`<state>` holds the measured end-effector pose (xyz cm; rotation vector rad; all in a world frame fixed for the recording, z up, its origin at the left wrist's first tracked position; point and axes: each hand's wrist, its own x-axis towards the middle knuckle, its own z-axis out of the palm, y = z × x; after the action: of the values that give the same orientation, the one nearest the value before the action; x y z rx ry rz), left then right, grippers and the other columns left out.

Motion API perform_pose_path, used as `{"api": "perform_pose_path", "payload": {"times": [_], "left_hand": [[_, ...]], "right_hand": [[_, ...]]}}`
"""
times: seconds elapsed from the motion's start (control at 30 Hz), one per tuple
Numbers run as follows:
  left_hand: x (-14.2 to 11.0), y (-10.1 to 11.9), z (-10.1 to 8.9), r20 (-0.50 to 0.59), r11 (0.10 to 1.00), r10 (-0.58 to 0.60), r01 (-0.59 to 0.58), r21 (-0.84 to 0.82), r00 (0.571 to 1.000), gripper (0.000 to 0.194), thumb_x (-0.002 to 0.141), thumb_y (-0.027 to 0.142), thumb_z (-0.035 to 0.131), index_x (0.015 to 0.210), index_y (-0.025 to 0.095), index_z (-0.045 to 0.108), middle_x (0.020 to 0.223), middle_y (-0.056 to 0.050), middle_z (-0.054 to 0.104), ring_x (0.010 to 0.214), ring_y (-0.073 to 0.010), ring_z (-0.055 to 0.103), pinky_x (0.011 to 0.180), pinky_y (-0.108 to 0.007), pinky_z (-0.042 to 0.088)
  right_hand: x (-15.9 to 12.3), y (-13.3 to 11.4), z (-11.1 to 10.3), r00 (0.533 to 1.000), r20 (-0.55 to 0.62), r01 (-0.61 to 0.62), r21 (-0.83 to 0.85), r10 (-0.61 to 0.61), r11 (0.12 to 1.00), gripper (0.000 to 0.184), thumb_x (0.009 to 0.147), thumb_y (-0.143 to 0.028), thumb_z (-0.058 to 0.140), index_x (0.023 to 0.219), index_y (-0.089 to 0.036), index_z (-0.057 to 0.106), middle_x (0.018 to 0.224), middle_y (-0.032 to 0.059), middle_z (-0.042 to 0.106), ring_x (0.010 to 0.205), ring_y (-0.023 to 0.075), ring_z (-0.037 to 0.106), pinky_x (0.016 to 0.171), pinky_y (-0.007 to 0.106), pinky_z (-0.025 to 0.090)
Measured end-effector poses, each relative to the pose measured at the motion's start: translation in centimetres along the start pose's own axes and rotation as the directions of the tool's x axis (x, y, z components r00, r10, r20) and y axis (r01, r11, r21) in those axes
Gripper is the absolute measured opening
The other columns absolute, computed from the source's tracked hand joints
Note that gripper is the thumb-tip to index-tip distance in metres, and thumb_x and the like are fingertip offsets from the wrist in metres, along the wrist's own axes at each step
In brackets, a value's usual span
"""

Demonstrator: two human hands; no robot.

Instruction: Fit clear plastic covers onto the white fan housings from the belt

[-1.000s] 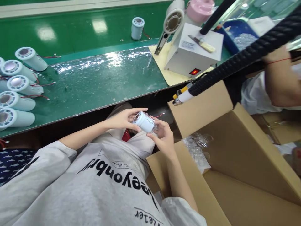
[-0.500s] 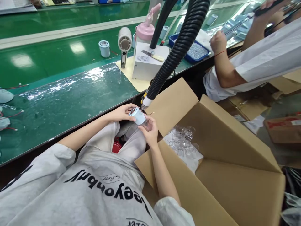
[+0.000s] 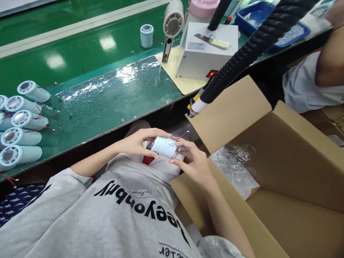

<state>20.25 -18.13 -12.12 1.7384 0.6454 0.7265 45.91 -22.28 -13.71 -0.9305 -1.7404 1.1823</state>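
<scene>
Over my lap, my left hand [image 3: 138,143] grips one end of a light-blue cylindrical housing [image 3: 164,147], thumb below and fingers above. A thin red and black wire with a small white plug trails from it. My right hand [image 3: 194,161] is closed around the other end, where a clear plastic piece [image 3: 179,152] shows between the fingers; part of it is hidden. The housing lies tilted on its side. Just beyond my hands hangs a black corrugated hose with a metal nozzle [image 3: 191,114], apart from them.
Several similar light-blue housings [image 3: 29,120] lie at the bench's left. A handheld fan [image 3: 173,23], a white box with a knife [image 3: 212,42] and a blue tray [image 3: 288,39] stand farther back. At right, an open carton [image 3: 295,154] holds clear plastic pieces [image 3: 236,157]. A co-worker's arm [image 3: 331,59] is beside it.
Both hands have drawn the housing away from the hose nozzle, closer to my body. The housing has turned to lie more level. My view has shifted left, bringing more housings into sight.
</scene>
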Motion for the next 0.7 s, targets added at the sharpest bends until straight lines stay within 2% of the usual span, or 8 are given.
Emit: {"api": "perform_pose_path", "payload": {"times": [0.27, 0.5, 0.7], "left_hand": [[-1.0, 1.2, 0.0, 0.005, 0.998, 0.056, -0.056, 0.033, 0.998, 0.071, 0.076, 0.030, 0.089, 0.142, 0.028, 0.064, 0.143, -0.013, 0.066, 0.131, -0.0286, 0.064, 0.109, -0.039, 0.053], [-1.4, 1.4, -0.1, -0.001, 0.998, 0.061, -0.060, 0.023, 0.998, 0.070, 0.075, 0.028, 0.090, 0.141, 0.027, 0.065, 0.143, -0.014, 0.066, 0.133, -0.0294, 0.063, 0.110, -0.040, 0.053], [-1.6, 1.5, 0.0, 0.001, 0.997, 0.072, -0.072, 0.031, 0.997, 0.068, 0.077, 0.027, 0.088, 0.141, 0.028, 0.065, 0.146, -0.014, 0.064, 0.137, -0.0293, 0.060, 0.113, -0.042, 0.051]], "right_hand": [[-0.2, -1.6, 0.4, 0.980, 0.056, -0.197, 0.166, 0.190, 0.966, 0.043, 0.083, -0.035, 0.086, 0.119, -0.029, 0.063, 0.121, 0.0046, 0.072, 0.107, 0.0204, 0.073, 0.086, 0.032, 0.067], [-0.1, -1.7, 0.9, 0.949, 0.081, -0.316, 0.321, 0.306, 0.893, 0.046, 0.082, -0.044, 0.087, 0.118, -0.028, 0.063, 0.124, 0.0062, 0.071, 0.100, 0.0188, 0.072, 0.082, 0.029, 0.064], [0.3, -1.8, 1.2, 0.920, 0.116, -0.387, 0.413, 0.374, 0.824, 0.050, 0.079, -0.057, 0.085, 0.110, -0.026, 0.062, 0.092, 0.0016, 0.073, 0.076, 0.0153, 0.070, 0.067, 0.025, 0.061]]}}
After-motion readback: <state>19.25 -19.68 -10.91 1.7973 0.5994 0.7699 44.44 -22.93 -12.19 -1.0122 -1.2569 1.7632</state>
